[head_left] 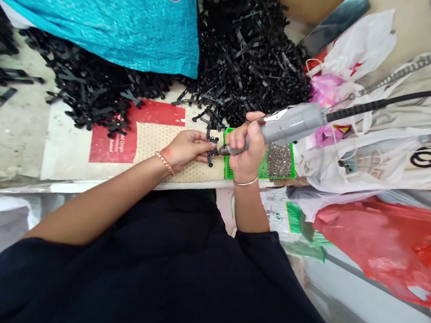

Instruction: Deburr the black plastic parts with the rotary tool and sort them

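Note:
Between the fingertips of my left hand (pixel 188 150) is a small black plastic part (pixel 211 156) with knobbed ends. My right hand (pixel 248 153) is wrapped round a grey electric screwdriver (pixel 293 123), tilted so its tip points down and left. That tip meets or almost meets the black part; whether they touch I cannot tell. Beneath my right hand lies a green basket (pixel 227 170) holding many small metal screws (pixel 280 161). A honeycomb-patterned mat (pixel 153 143) is under my left hand.
A large pile of black parts (pixel 253 53) rises behind my hands, with another pile (pixel 93 82) to the left. A blue bag (pixel 97 1) covers some. Plastic bags (pixel 364 152) and a red bag (pixel 387 238) crowd the right. The screwdriver's black cable (pixel 409 97) runs off right.

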`<state>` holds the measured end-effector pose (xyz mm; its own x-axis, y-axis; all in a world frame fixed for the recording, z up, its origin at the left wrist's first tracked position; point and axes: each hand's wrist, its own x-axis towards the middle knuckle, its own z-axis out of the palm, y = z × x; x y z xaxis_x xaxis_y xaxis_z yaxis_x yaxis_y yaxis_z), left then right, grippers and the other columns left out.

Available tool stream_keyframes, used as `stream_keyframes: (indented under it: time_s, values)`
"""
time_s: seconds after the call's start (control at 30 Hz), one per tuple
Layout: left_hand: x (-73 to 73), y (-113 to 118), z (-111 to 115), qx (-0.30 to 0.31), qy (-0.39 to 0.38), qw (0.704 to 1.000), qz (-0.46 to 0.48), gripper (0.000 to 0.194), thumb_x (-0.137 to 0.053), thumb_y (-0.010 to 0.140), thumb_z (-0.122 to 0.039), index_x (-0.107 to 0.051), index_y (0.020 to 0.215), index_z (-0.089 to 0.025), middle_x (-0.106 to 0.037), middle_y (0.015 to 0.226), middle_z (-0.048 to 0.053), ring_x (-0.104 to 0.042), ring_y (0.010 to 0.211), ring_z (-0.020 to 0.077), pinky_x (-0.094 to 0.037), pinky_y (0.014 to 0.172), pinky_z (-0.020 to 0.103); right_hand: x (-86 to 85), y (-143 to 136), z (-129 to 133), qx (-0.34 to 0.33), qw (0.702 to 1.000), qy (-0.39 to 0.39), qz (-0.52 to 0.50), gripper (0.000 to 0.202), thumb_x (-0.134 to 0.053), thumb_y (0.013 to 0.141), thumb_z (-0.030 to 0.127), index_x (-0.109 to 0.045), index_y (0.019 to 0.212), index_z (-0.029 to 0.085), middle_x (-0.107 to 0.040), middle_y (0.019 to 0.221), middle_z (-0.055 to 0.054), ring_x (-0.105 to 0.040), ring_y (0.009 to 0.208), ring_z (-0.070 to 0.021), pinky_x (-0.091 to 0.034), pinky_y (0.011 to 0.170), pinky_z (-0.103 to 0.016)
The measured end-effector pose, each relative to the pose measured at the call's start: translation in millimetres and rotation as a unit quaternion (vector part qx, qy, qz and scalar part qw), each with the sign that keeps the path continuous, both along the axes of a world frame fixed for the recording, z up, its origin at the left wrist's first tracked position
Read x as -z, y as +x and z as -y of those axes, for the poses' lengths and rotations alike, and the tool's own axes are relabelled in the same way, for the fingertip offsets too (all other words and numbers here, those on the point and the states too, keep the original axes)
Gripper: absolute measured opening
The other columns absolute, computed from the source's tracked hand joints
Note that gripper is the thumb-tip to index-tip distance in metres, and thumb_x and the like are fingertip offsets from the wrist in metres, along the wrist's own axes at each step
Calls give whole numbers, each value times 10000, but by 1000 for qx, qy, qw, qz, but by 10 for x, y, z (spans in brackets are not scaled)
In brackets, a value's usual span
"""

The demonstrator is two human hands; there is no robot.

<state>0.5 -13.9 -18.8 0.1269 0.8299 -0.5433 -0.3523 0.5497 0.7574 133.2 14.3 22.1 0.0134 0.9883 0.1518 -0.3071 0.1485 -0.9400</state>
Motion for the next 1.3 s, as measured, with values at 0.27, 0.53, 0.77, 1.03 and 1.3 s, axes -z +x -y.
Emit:
stream_keyframes:
  time_s: [0.27,0.53,0.77,1.03,1.3]
  values:
    - [13,3,12,-2,2,1000,8,213,-906,815,-107,-693,804,-119,-757,766,54,-725,644,142,-669,698,295,-2,7,-18,-4,1000,14,-15,459,-725,850,664,-478,970,297,-313,472,168,-318,386,-90,-373,444,-256]
    - [-4,5,13,-2,-1,1000,2,182,-879,829,-93,-699,814,-117,-765,777,58,-732,656,147,-664,681,288,61,-2,-15,-10,999,26,24,506,-649,897,764,-489,997,294,-281,494,160,-367,402,-94,-393,453,-261]
    - [8,0,14,2,7,1000,1,200,-894,814,-111,-695,806,-115,-764,780,57,-724,652,136,-668,670,279,75,3,-2,-26,999,46,-5,457,-730,875,675,-505,982,292,-336,489,166,-358,392,-82,-426,461,-243]
    - [37,-2,7,-5,1,1000,-1,263,-941,771,-135,-679,775,-115,-750,740,53,-716,616,139,-661,661,282,162,-3,12,-75,995,62,8,389,-729,913,630,-530,960,299,-352,483,153,-364,379,-108,-413,435,-278]
    - [37,16,-13,-13,-8,1000,-16,230,-930,757,-114,-702,733,-101,-755,717,60,-702,588,136,-622,595,255,252,13,-105,-195,979,54,15,381,-753,924,606,-588,948,264,-398,495,141,-405,391,-83,-400,451,-255]
